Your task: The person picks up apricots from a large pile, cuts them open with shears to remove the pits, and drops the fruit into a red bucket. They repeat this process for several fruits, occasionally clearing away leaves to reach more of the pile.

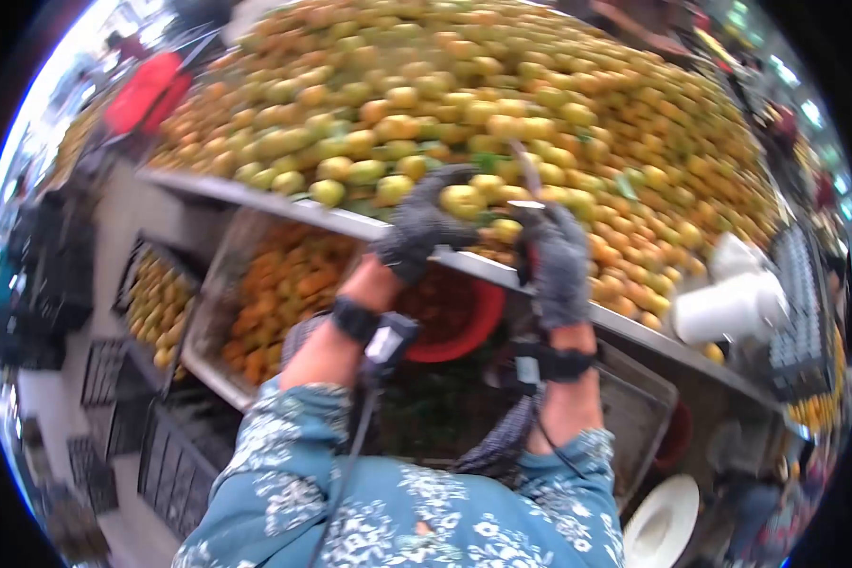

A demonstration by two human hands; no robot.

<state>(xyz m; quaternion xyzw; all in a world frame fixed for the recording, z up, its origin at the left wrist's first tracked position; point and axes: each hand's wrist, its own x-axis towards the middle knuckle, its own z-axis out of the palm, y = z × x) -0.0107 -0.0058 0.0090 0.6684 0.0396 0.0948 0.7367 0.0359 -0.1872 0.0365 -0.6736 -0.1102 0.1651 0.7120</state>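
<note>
Head view: at the bench's (pixel 246 194) near edge, your left hand (pixel 417 227) grips a fruit (pixel 463 202), your right hand (pixel 560 270) a tool (pixel 528 172), seemingly readying it; next, hold steady.

Left hand (pixel 419 232) in dark grey glove (pixel 412 248); right hand (pixel 560 265) in matching glove (pixel 562 289), both ending near wrist; black strap (pixel 355 320) round our left wrist, boxy black-and-white device (pixel 390 341) beside it, grey cable (pixel 360 426) running down from there; second black strap (pixel 568 364) on our right wrist, small device (pixel 527 367) at its inner side, thin dark cable (pixel 557 447) below; our shirt (pixel 435 521) teal-blue, white floral print; left sleeve (pixel 289 431), right sleeve (pixel 573 488) likewise flowered, leaving lower forearms bare; finer markings blurred.
</note>
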